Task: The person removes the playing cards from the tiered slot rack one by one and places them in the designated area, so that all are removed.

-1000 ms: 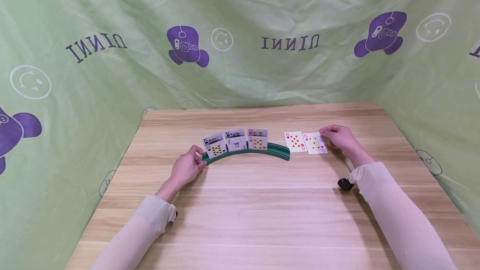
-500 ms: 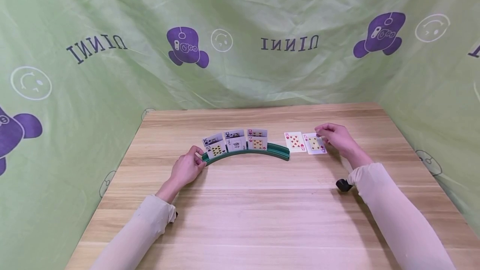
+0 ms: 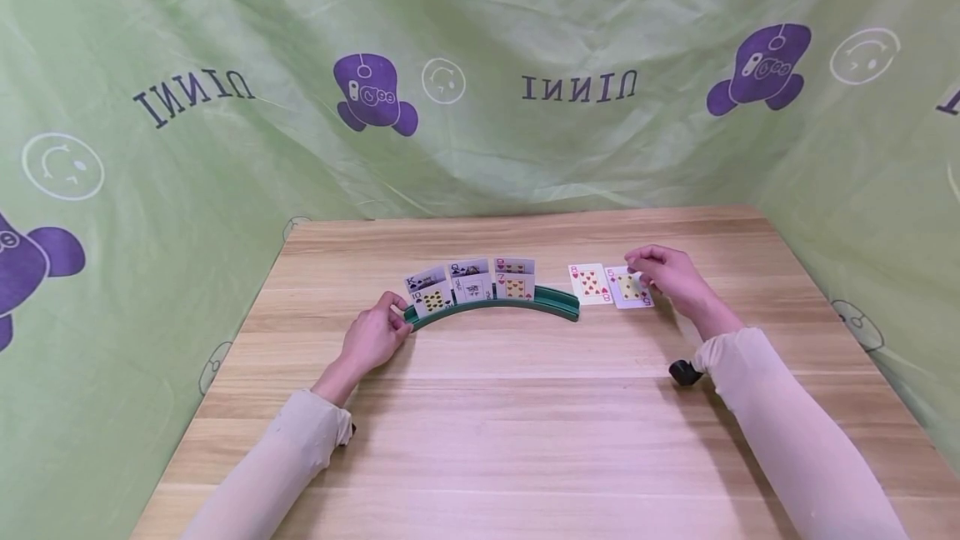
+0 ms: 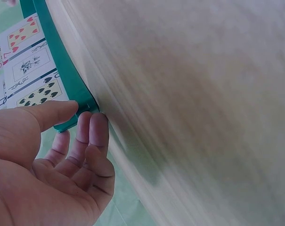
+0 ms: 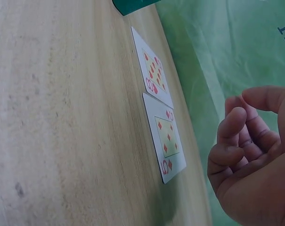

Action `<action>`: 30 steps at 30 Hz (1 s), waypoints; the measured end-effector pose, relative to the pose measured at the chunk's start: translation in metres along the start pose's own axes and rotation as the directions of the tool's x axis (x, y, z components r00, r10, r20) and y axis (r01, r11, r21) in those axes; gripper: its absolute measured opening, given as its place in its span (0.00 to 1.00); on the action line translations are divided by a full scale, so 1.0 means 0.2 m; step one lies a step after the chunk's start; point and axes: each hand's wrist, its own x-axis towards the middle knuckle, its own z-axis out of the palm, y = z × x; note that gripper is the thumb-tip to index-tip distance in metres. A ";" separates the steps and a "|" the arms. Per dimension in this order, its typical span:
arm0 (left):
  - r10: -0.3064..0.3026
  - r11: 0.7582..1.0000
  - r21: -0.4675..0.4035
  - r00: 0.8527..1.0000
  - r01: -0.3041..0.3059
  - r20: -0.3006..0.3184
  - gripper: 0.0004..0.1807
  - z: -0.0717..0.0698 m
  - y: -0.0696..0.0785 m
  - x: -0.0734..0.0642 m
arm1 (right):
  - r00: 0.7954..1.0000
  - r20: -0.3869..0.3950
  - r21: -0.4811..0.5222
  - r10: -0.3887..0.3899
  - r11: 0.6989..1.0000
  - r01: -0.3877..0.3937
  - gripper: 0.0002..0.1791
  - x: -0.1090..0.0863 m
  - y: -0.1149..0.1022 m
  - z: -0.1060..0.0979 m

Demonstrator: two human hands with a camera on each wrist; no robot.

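A curved green card holder (image 3: 557, 302) lies on the table, and my left hand (image 3: 372, 336) pinches its left end between thumb and fingers. Cards stand in it in two rows: a king (image 3: 423, 280), a queen (image 3: 468, 266) and a nine (image 3: 517, 262) behind, a ten of spades (image 3: 432, 300), a joker (image 3: 472, 287) and a seven of hearts (image 3: 515, 287) in front. To the right, an eight of hearts (image 3: 590, 283) and a five of diamonds (image 5: 167, 136) lie face up side by side. My right hand (image 3: 670, 273) hovers over the five, fingers loosely curled, holding nothing.
The wooden table (image 3: 495, 440) reaches back to a green printed curtain (image 3: 480, 157) that hangs behind it and on both sides. A black wrist camera (image 3: 684, 372) sits under the right sleeve.
My right hand has moved slightly left, from the five's right corner to over its upper part. My left hand, the holder and the cards have not moved.
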 end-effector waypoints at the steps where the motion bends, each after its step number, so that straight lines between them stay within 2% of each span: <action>1: 0.001 1.000 0.000 1.000 -0.001 0.000 0.17 0.00 0.00 0.00 | 1.000 0.000 -0.001 -0.005 1.000 0.005 0.23 0.00 0.00 0.00; 18: 0.010 1.000 -0.001 1.000 -0.010 -0.011 0.17 0.00 0.00 0.00 | 0.998 0.034 0.008 -0.053 0.999 0.053 0.23 -0.05 -0.08 0.07; 26: 0.001 1.000 0.001 1.000 -0.001 -0.004 0.17 0.00 0.00 0.00 | 0.995 0.051 0.085 -0.082 0.993 0.078 0.11 -0.06 -0.09 0.11; 30: 0.002 1.000 0.000 1.000 -0.002 -0.005 0.17 0.00 0.00 0.00 | 0.994 0.051 0.099 -0.095 0.991 0.090 0.13 -0.07 -0.11 0.13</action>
